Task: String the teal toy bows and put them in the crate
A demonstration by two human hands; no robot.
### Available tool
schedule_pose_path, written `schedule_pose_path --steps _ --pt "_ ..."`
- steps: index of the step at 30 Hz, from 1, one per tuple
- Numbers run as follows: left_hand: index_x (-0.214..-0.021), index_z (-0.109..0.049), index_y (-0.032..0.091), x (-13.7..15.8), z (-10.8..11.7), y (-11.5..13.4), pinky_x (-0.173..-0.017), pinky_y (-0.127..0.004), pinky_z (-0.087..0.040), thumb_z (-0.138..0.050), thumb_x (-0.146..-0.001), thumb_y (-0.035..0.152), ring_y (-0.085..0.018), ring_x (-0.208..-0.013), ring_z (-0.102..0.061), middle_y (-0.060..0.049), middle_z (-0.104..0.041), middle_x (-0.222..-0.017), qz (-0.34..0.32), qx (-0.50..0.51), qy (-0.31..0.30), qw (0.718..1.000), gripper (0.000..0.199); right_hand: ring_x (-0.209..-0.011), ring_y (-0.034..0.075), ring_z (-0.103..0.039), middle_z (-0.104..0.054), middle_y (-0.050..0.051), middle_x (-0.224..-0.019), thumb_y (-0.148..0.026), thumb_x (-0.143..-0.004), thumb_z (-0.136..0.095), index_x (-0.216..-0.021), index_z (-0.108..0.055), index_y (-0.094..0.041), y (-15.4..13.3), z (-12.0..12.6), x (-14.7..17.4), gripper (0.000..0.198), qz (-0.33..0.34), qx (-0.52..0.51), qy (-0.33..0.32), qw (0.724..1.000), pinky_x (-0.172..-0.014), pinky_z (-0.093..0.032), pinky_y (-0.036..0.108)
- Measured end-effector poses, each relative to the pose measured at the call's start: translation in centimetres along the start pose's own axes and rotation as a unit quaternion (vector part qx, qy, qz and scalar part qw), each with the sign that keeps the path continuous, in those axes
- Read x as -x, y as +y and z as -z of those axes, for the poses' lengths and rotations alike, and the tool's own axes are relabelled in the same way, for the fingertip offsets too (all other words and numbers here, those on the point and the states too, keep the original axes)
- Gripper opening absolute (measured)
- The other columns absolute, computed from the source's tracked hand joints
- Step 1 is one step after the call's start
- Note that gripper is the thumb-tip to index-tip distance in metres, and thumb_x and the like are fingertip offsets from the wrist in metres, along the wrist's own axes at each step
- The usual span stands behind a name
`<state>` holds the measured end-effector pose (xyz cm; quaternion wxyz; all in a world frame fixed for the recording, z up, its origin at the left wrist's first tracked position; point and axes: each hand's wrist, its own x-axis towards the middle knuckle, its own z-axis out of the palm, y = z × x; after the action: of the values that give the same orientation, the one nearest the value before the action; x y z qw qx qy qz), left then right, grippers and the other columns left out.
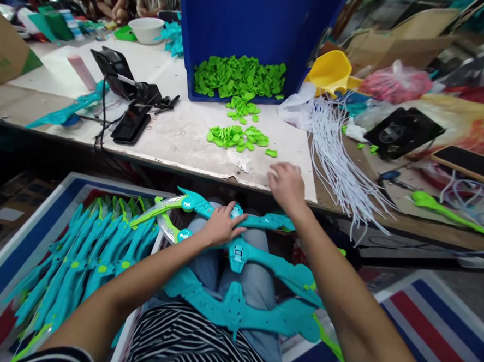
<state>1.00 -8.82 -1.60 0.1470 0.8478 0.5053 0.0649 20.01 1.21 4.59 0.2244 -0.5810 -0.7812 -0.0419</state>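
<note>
Several teal plastic toy bow bodies (257, 255) lie crosswise over my lap, some with lime-green limb ends. My left hand (223, 224) lies on the middle of the farthest teal bow (264, 221), fingers spread over it. My right hand (287, 186) hovers at the table's front edge with bent, slightly blurred fingers that look apart; nothing shows between them. Just beyond it lies a single small green plastic piece (271, 153), right of a loose group of green pieces (238, 138). More green pieces (240, 77) fill the bottom of a tipped blue bin (260, 23).
At my left, a striped crate (72, 179) holds rows of teal-and-green bows (94, 248). White cords (337, 154) hang over the table edge at right. A black phone stand (133, 122), a yellow scoop (330, 72) and a small fan (400, 133) stand on the table. People sit beyond.
</note>
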Motion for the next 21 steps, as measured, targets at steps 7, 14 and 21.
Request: schedule_pose_path --steps 7,14,21 --pt "-0.139 -0.037 0.007 -2.1 1.0 -1.0 -0.102 -0.04 -0.041 -0.072 -0.072 0.048 -0.031 -0.125 -0.049 -0.023 -0.048 -0.136 0.052 0.072 -0.059 0.994 0.086 -0.1 0.032 -0.051 -0.062 0.02 -0.104 -0.02 -0.083 -0.047 -0.092 -0.068 -0.009 3.1 -3.4 -7.8 0.025 -0.064 0.006 -0.028 0.998 -0.087 -0.042 0.047" --pt "-0.141 -0.035 0.011 -3.3 2.0 -1.5 -0.097 -0.038 -0.045 -0.076 -0.065 0.053 -0.032 -0.121 -0.053 -0.019 -0.051 -0.132 0.047 0.102 -0.106 0.988 0.095 -0.053 0.015 -0.054 -0.062 0.005 -0.058 -0.03 -0.08 -0.054 -0.071 -0.065 -0.014 2.7 -0.2 -4.9 0.021 -0.271 -0.187 -0.15 0.932 -0.055 -0.042 0.026" --pt "-0.142 -0.035 0.014 -3.8 2.0 -2.0 -0.101 -0.039 -0.043 -0.076 -0.065 0.043 -0.032 -0.127 -0.048 -0.02 -0.044 -0.142 0.023 0.161 -0.125 0.979 0.092 -0.076 0.022 -0.061 -0.07 0.008 -0.078 -0.033 -0.077 -0.058 -0.08 -0.071 -0.018 4.5 1.7 -2.5 0.02 -0.166 -0.014 -0.107 0.98 -0.07 -0.045 0.032"
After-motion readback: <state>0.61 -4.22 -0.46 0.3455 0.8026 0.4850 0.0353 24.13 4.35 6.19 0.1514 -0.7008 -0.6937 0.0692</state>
